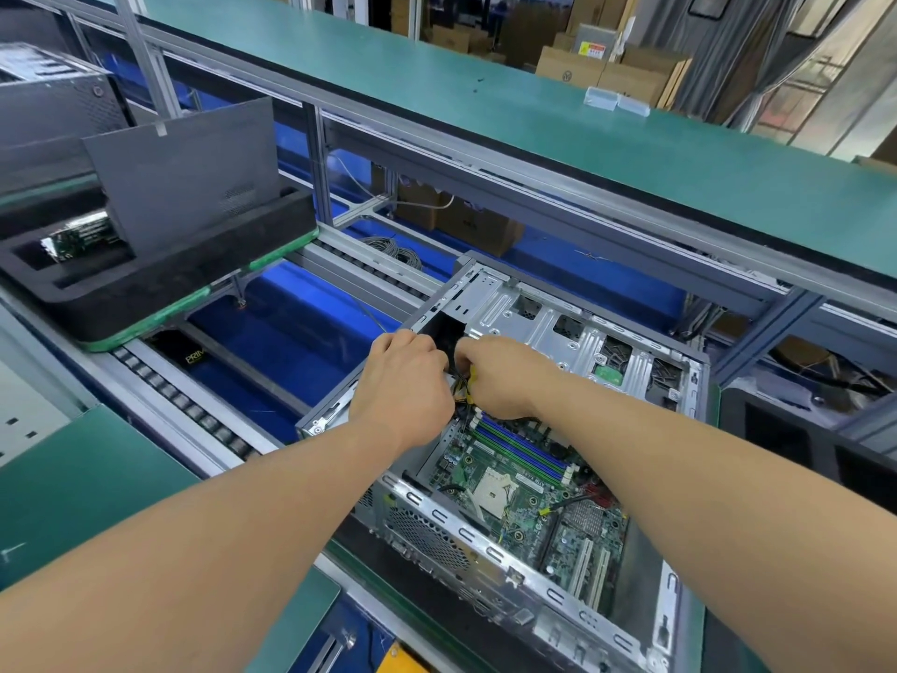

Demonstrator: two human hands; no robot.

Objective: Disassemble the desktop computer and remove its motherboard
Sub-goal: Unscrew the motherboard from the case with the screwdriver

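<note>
Desktop computer case lies open on a roller conveyor, both hands inside

Desktop computer case (509, 570) lies on its side with the open face up, its long axis running from the near right edge of the view toward the upper middle. The perforated rear panel (427, 536) faces the viewer's left; the silver drive cage (548, 332) fills the far end.

Inside on the case floor sits the green motherboard (529, 493), with blue and green memory slots, a bare pale processor socket and white expansion slots nearer the viewer.

Left hand (405, 386) and right hand (505, 376) meet just beside the drive cage, above the far end of the board. Both have fingers curled around a bundle of yellow and black wires (466, 388); the fingertips themselves are hidden.

Open room shows to the left, where the conveyor rollers (194, 410) run bare over a blue floor. Farther left a black foam tray (160, 279) holds an upright dark grey side panel (184, 172). A green shelf (534, 114) overhangs the far side.
</note>
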